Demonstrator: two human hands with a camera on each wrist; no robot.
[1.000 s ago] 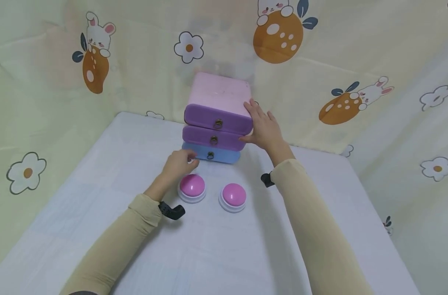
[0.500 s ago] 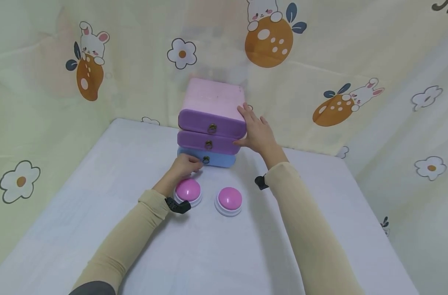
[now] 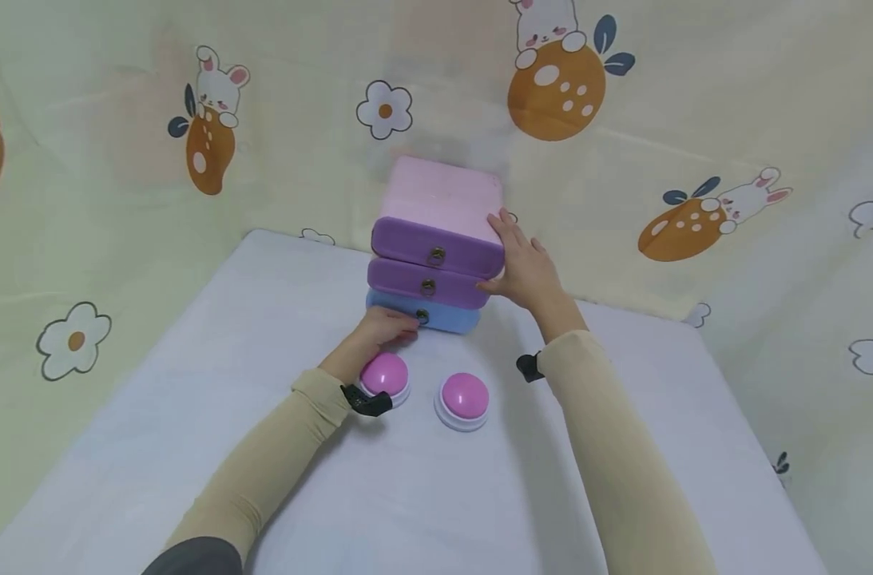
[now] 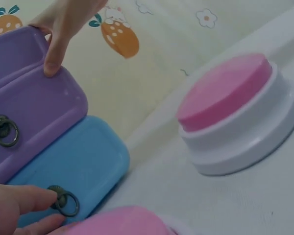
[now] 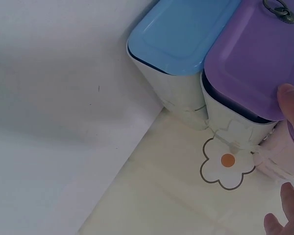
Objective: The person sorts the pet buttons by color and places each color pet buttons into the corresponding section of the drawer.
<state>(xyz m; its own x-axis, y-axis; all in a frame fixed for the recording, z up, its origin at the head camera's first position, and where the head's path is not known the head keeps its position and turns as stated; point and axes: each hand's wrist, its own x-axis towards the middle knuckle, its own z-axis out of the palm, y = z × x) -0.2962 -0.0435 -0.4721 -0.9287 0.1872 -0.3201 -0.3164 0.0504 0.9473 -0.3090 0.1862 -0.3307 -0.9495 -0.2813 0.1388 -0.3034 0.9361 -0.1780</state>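
Observation:
A stack of three small drawers stands against the back curtain: a purple top drawer (image 3: 436,246), a purple middle drawer (image 3: 400,278) and a blue bottom drawer (image 3: 450,318), each with a ring pull. My left hand (image 3: 382,326) reaches the front of the blue drawer. In the left wrist view its fingertips are at the base of the bronze ring pull (image 4: 67,204), with the ring hanging just past them. My right hand (image 3: 528,267) rests on the stack's right side, fingers spread and thumb on the middle drawer's front edge (image 5: 264,105).
Two pink dome buttons on white bases stand in front of the drawers: the left button (image 3: 384,373) lies under my left wrist, the right button (image 3: 466,395) beside it. A white-covered table (image 3: 436,503) bears everything. A printed curtain (image 3: 299,144) hangs behind.
My left hand has moved right and forward, from the left end of the blue drawer to its ring pull. The right hand stays against the stack. The camera view has shifted slightly.

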